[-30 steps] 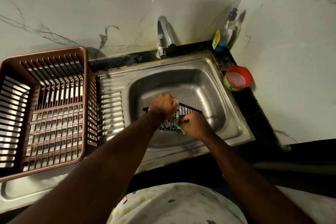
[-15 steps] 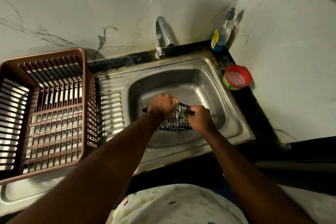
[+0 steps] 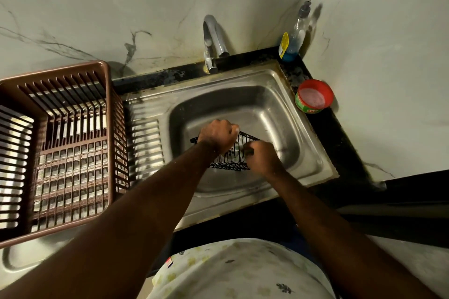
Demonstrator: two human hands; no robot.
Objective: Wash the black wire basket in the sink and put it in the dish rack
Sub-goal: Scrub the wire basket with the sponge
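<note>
- My left hand (image 3: 218, 137) gripped the basket (image 3: 228, 158) rim, tilted over the sink (image 3: 313, 153) bowl.
- My right hand (image 3: 261, 158) was closed on a scrubber inside it.
- Soapy wire could slip and clatter down; the rack (image 3: 60, 153) sat left of the sink.

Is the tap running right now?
Off, as far as shows: no stream falls from the tap into the sink, where both hands work on the basket.

Both arms extended forward, left hand (image 3: 218, 135) fisted, knuckles up; right hand (image 3: 263, 158) curled shut just beside it.
</note>
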